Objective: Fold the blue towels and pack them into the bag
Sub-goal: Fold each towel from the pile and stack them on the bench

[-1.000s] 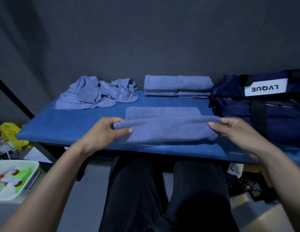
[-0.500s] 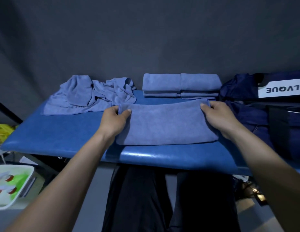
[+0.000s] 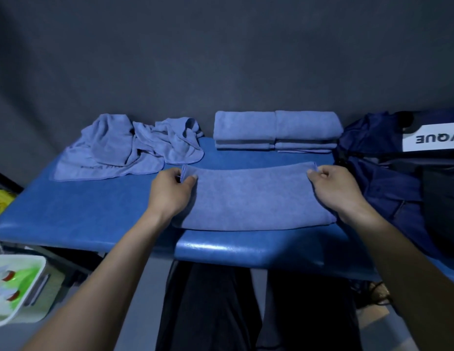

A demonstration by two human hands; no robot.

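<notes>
Folding is the step in hand: your left hand [image 3: 174, 190] and right hand [image 3: 333, 188] pinch the far corners of the half-folded towel [image 3: 251, 196] lying flat on the table [image 3: 76, 214], so next square those edges and fold across.

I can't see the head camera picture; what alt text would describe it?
A person's left hand and right hand pinch the far corners of a half-folded blue towel on a blue table. Behind lie crumpled towels, folded towels, and a navy bag at right.
</notes>
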